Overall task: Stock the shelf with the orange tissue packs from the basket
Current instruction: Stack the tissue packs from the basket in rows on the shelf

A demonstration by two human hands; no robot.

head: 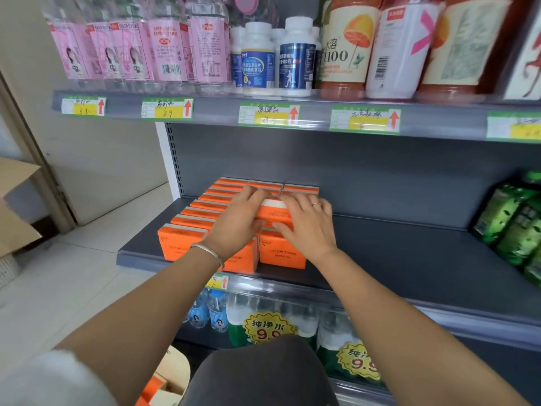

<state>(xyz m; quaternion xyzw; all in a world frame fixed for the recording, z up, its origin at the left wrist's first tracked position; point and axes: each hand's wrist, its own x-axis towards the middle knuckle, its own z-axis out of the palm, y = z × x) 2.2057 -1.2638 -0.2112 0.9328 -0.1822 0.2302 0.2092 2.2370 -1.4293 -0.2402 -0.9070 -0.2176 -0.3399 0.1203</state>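
Two bare hands are meeting over the middle tier of a grey metal shelf (395, 253), as I am viewing it through the head camera. The left hand (238, 221), wearing a thin silver bangle (208, 252) at the wrist, is gripping the left end of one orange paper-wrapped tissue pack (273, 214); its fingers are curling close together over the pack's top edge. The right hand (307, 227), bearing a slim ring (316, 204), is gripping the right end: its fingers are lying slightly spread across the top while the thumb is pressing along the front face.

The held pack is sitting over the stocked orange tissue packs (202, 213), just behind the front pack of the middle column; I cannot tell whether it is touching those beneath. The stocked packs are standing upright in three columns at the shelf's left end, running from the lip toward the back panel.

Well apart on the right, glossy green bagged goods (515, 227) are lying on the same tier. Overhead, pink-labelled clear bottles (131, 48), white blue-labelled tubs (257, 60) and orange juice bottles (348, 45) are standing above green-and-yellow price tags (269, 114). Below, small clear water bottles (216, 312) are showing.

At the lower edge, beside a grey-clad knee (257, 373), further orange packs (150, 389) are lying in a tan container (172, 367); I cannot tell whether that is the basket.
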